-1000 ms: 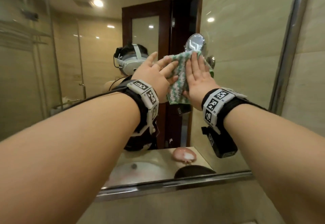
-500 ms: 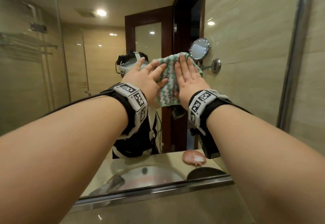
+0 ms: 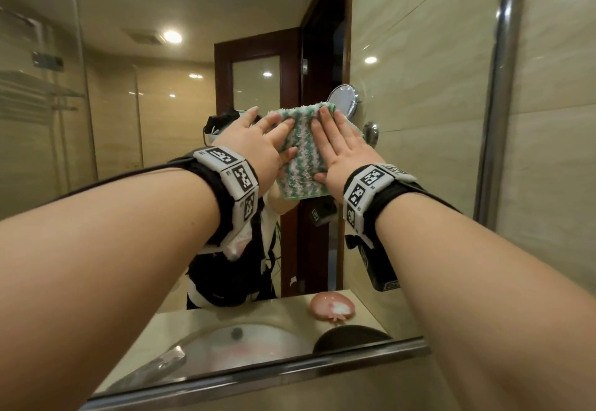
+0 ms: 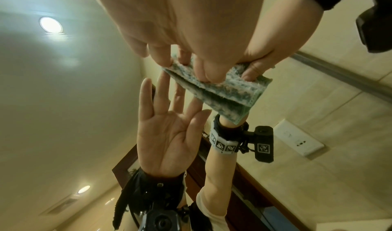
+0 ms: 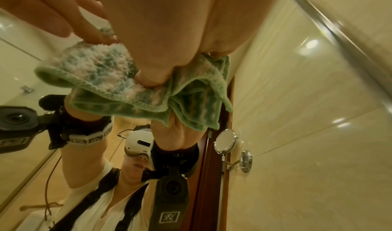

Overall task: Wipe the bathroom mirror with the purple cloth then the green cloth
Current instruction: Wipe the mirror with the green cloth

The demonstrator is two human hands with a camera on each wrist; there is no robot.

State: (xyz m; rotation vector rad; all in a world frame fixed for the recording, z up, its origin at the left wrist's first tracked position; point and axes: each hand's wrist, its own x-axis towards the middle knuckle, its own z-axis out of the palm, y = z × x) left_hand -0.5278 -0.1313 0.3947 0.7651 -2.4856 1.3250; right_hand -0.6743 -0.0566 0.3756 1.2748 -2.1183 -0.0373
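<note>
The green-and-white striped cloth (image 3: 301,159) lies flat against the bathroom mirror (image 3: 419,87), about at head height. My left hand (image 3: 258,142) presses its left part with straight, spread fingers. On its right part my right hand (image 3: 342,146) lies flat, the thumb on the lower edge. The left wrist view shows the cloth (image 4: 222,90) squeezed between the left hand (image 4: 191,33) and the glass. In the right wrist view the cloth (image 5: 118,87) bunches in folds under the right hand (image 5: 169,25). No purple cloth is in view.
The chrome frame (image 3: 258,375) runs along the mirror's bottom and up its right side. Reflected in the glass are a round shaving mirror (image 3: 343,99) on a wall arm, a pink soap dish (image 3: 332,309) and the basin (image 3: 245,343). A wall socket (image 4: 297,137) is also reflected.
Both hands have slid the green cloth a little left and down across the glass, staying flat on it. The head view has shifted as well.
</note>
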